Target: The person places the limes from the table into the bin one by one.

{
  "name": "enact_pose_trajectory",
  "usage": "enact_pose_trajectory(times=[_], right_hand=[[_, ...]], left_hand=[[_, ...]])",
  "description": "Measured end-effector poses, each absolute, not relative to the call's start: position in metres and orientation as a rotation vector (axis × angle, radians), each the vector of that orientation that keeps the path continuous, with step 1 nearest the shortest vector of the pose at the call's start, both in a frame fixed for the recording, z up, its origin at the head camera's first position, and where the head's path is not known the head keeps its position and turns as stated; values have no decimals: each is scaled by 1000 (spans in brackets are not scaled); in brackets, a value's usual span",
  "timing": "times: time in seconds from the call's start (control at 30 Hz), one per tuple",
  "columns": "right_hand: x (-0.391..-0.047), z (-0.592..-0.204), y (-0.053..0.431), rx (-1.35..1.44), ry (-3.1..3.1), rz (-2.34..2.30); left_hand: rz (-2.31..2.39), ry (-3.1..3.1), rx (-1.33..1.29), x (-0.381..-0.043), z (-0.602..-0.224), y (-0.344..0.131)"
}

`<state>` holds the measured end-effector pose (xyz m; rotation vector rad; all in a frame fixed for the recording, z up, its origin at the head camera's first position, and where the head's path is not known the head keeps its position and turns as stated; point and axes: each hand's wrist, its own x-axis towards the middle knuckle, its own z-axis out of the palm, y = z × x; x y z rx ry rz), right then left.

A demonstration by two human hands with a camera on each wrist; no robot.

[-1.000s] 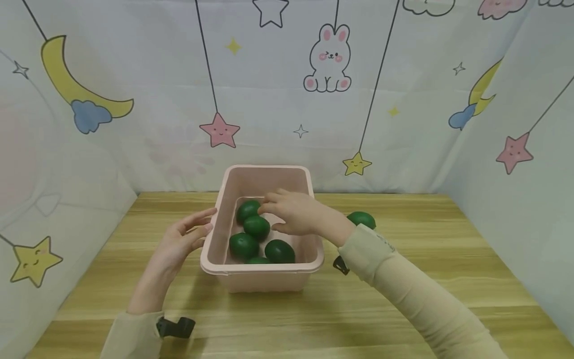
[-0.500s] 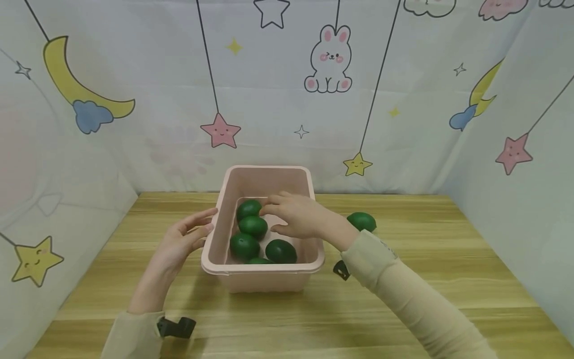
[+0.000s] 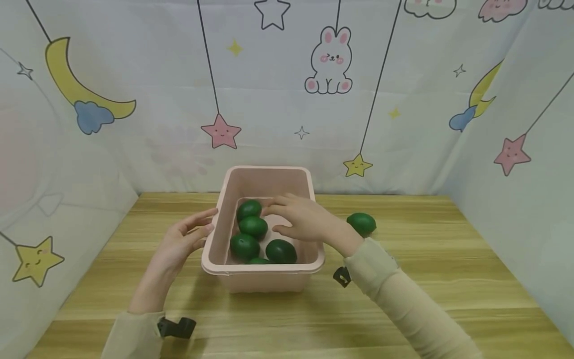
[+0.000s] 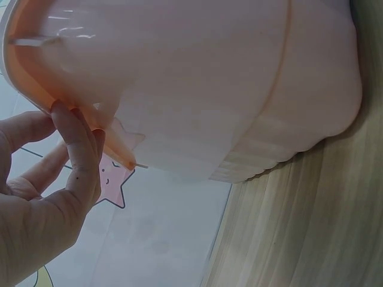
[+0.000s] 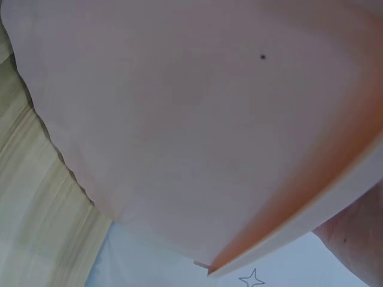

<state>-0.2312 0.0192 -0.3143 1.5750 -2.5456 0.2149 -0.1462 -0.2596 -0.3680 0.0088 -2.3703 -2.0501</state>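
Note:
A pale pink plastic bin (image 3: 262, 279) stands on the wooden table with several dark green oval fruits (image 3: 244, 247) inside, mostly along its left and near sides. At the bin's left rim, my left hand (image 3: 181, 239) touches the lip with its fingertips; the left wrist view shows these fingers (image 4: 78, 143) right under the lip. My right hand (image 3: 301, 217) reaches over the right rim into the bin. Its fingers are loosely spread and hold nothing, close to the two farther fruits. In the right wrist view the bin's wall hides most of this hand.
One more green fruit (image 3: 361, 224) lies on the table (image 3: 426, 249) to the right of the bin, beside the right forearm. A white cloth (image 3: 278, 99) printed with stars and a rabbit hangs behind and along both sides.
The fruit nearest my right hand has shifted slightly left, beside the others. My right hand has drawn back a little to the right, away from it. The left hand stays at the rim.

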Motion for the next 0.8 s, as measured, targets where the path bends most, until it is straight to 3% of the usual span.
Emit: enact_pose_trajectory(times=[0.8], right_hand=[[-230, -329, 40, 1296, -2619, 518]], left_hand=[[-2054, -2367, -23, -147, -369, -260]])
